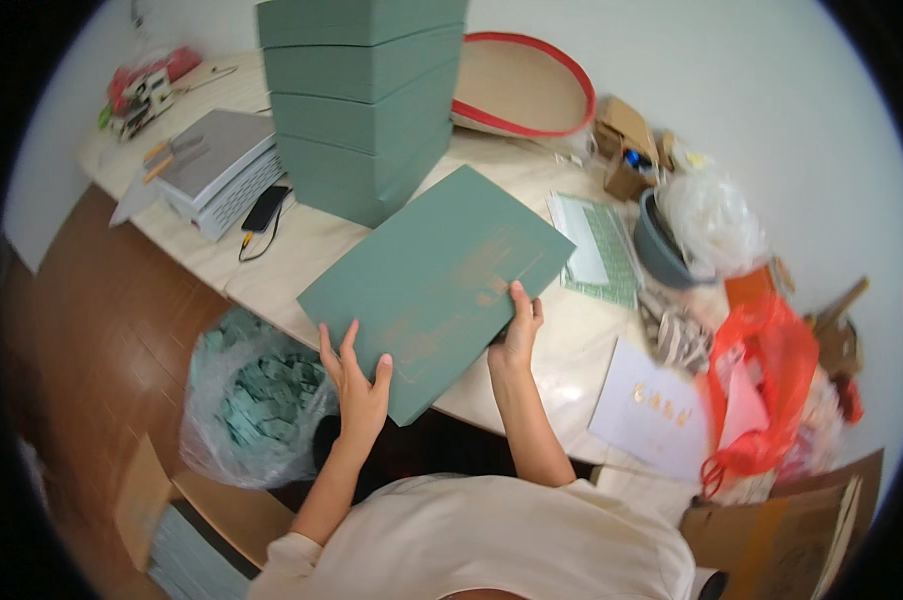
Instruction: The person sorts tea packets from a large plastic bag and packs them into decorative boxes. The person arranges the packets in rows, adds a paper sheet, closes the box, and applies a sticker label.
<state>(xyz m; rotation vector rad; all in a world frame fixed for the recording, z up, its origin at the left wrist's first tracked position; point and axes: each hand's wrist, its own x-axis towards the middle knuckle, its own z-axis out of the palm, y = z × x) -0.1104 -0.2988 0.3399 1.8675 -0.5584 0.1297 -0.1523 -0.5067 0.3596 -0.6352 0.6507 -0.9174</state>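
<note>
A flat green box [436, 262] is tilted in front of me above the table's front edge. Worn, brownish patches and printed lines mark its upper face. My left hand [358, 390] grips its near left side, fingertips spread on the face. On the near right side, my right hand [519, 330] has its thumb on top, with the other fingers partly hidden at the edge. Just beyond stands a tall stack of matching green boxes [324, 120], its top cut off by the view.
A clear bag of green pieces [271, 390] sits on the floor at left. On the pale table [549, 397] are a grey machine [215, 161], a phone [265, 208], a red-rimmed basket [526, 90], a grey bucket [658, 247] and a red plastic bag [766, 375].
</note>
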